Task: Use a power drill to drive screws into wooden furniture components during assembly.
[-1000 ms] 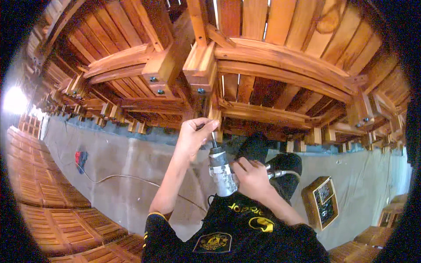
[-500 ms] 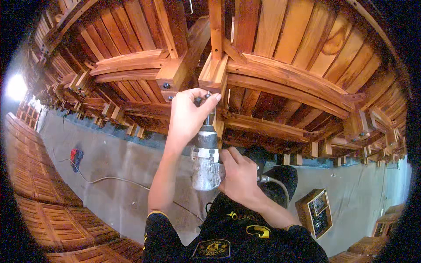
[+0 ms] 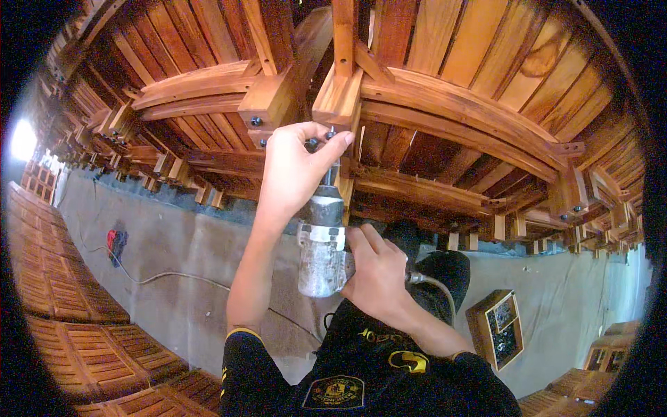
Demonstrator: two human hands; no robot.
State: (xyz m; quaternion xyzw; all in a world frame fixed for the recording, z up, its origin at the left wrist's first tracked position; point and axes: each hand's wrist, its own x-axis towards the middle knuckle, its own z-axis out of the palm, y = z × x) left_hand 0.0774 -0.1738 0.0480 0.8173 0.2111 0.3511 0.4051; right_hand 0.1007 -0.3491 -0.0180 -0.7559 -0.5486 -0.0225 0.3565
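My right hand (image 3: 379, 274) is wrapped round the grip of a worn silver-and-black air driver (image 3: 324, 240), which has a hose at its handle. The driver points away from me, toward the end of a square wooden post (image 3: 338, 104). Beyond its tip, my left hand (image 3: 295, 163) pinches a dark-headed bolt (image 3: 331, 133) between thumb and fingers. The bolt's thin end is at the post's end face; whether it has entered the wood I cannot tell. More small dark hardware shows inside the left hand's curl. A neighbouring wooden post (image 3: 267, 104) carries a dark bolt head (image 3: 256, 121).
Slatted wooden furniture (image 3: 458, 104) with curved rails spans the far side. Stacked wooden panels (image 3: 76, 354) line the left. On the grey floor lie a hose (image 3: 174, 274), a red-and-dark object (image 3: 117, 244) and a wooden box (image 3: 495, 330) of small dark hardware at right.
The whole view has shifted slightly, so posts, hands and driver appear a little higher. Both hands keep their hold, and the bolt stays between the driver and the post.
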